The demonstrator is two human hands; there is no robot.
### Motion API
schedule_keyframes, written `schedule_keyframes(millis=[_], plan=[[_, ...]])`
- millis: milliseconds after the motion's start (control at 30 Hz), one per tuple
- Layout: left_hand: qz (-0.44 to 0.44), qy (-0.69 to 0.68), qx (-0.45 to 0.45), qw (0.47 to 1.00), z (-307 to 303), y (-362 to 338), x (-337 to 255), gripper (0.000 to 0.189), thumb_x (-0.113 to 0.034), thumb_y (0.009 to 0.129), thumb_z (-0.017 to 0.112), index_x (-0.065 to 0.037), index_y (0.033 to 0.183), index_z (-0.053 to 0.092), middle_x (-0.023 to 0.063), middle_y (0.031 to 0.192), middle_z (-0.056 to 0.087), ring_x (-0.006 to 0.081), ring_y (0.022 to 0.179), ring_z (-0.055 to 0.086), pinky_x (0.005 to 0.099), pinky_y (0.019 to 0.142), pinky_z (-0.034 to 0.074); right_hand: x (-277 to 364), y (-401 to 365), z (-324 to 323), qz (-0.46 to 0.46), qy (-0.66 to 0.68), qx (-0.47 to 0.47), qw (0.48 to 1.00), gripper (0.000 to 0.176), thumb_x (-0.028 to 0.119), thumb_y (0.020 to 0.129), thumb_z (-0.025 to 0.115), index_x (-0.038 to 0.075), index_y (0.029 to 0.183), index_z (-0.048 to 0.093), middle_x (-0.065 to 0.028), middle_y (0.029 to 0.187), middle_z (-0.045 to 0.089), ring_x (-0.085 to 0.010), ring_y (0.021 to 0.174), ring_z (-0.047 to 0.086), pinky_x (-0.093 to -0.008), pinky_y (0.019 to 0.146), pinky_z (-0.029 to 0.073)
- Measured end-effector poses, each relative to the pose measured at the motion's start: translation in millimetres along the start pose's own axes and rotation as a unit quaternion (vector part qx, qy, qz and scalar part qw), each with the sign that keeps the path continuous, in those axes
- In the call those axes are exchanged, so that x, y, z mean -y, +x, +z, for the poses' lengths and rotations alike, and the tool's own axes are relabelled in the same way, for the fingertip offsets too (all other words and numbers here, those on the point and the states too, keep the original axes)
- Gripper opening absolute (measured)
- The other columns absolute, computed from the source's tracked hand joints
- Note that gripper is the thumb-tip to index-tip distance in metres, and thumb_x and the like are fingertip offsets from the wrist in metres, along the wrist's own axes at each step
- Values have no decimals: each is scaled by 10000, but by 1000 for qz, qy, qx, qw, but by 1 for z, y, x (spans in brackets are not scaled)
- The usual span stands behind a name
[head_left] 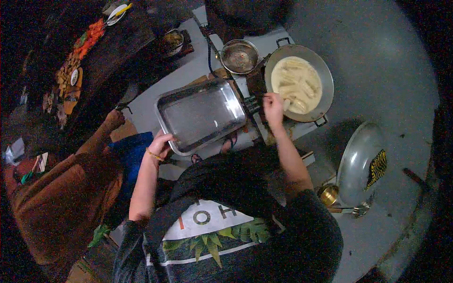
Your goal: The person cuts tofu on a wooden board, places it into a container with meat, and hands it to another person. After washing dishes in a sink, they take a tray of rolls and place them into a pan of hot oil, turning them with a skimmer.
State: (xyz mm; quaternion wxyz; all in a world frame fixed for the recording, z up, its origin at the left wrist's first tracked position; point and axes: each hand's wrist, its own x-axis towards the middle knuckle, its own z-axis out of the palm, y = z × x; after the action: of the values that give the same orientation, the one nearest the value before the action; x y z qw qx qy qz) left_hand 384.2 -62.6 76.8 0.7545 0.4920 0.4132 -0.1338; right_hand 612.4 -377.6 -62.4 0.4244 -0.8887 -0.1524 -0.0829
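My left hand (160, 145) grips the near-left corner of a rectangular steel tray (200, 115), tilted in front of my body. The tray's bottom is shiny and bare. Over the left rim of a wide metal pan (325, 73), my right hand (273, 111) is closed, with a pale piece of food (286, 104) at its fingertips. Pale, foamy liquid (295, 78) fills the middle of the pan, and long pieces show through its surface. A round strainer (239, 56) sits just left of the pan.
At right, a large domed lid (354, 155) carries a patterned cloth (377, 169). A brass bowl (328, 194) and long-handled utensils (349, 210) lie beside it. A person in brown clothing (71, 198) is at left. Chopped orange vegetables (89, 40) cover a dark table beyond.
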Motion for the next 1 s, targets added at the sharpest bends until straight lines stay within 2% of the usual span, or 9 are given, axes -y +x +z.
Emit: schedule_keyframes(millis=[33,67,167,467,533,767,833,900,1000], plan=[[-10,-9,5,1000,-1,3,4,400,-44,646,513,0,1032,416,67,787,521,162,662,525,268,594,445,42,-6,4,15,81,77,994,129,65,711,545,20,831,543,-113,729,534,-192,635,529,-274,583,426],[-9,-12,8,1000,-1,7,8,400,-44,646,513,0,1032,416,67,787,521,162,662,525,268,594,445,83,-12,5,12,96,147,984,144,82,667,588,31,794,545,-127,750,537,-247,679,543,-329,623,444],[17,-1,36,999,6,7,9,410,-43,645,505,0,1042,412,69,811,521,158,677,522,262,593,443,115,-33,30,23,114,340,933,249,134,610,687,19,757,523,-110,711,529,-213,666,545,-317,595,448],[72,1,46,996,12,7,11,426,-59,647,505,31,1053,412,73,835,521,144,699,519,252,610,442,113,-45,40,62,116,350,927,189,110,625,670,23,711,526,-93,632,551,-202,591,543,-319,554,450],[85,-5,56,995,10,5,8,413,-58,646,503,32,1042,422,70,829,520,140,697,519,251,605,442,116,-44,41,63,91,375,920,148,109,657,645,26,733,549,-68,642,546,-161,605,527,-273,576,435],[59,20,56,996,27,4,2,433,-62,640,499,19,1057,416,69,821,520,141,688,518,255,608,443,104,-43,28,54,84,402,910,110,102,690,619,24,734,555,-60,647,559,-137,593,528,-261,568,431],[48,33,52,997,29,3,-2,457,-78,640,502,6,1078,402,67,814,520,141,690,520,248,599,443,100,-41,20,98,233,360,898,113,112,705,617,24,739,554,-47,653,563,-105,615,529,-252,573,435],[33,47,44,997,40,-6,-11,465,-77,639,504,3,1084,396,64,811,517,140,683,516,244,597,442,101,-33,4,126,209,347,906,102,82,715,612,21,760,543,-43,690,568,-86,640,529,-230,578,433],[12,76,55,995,21,3,-8,471,-67,634,507,2,1085,390,63,798,511,137,662,507,238,566,438,92,-36,-14,117,322,245,907,113,43,704,607,29,740,501,-54,686,568,-120,613,554,-236,567,452]])
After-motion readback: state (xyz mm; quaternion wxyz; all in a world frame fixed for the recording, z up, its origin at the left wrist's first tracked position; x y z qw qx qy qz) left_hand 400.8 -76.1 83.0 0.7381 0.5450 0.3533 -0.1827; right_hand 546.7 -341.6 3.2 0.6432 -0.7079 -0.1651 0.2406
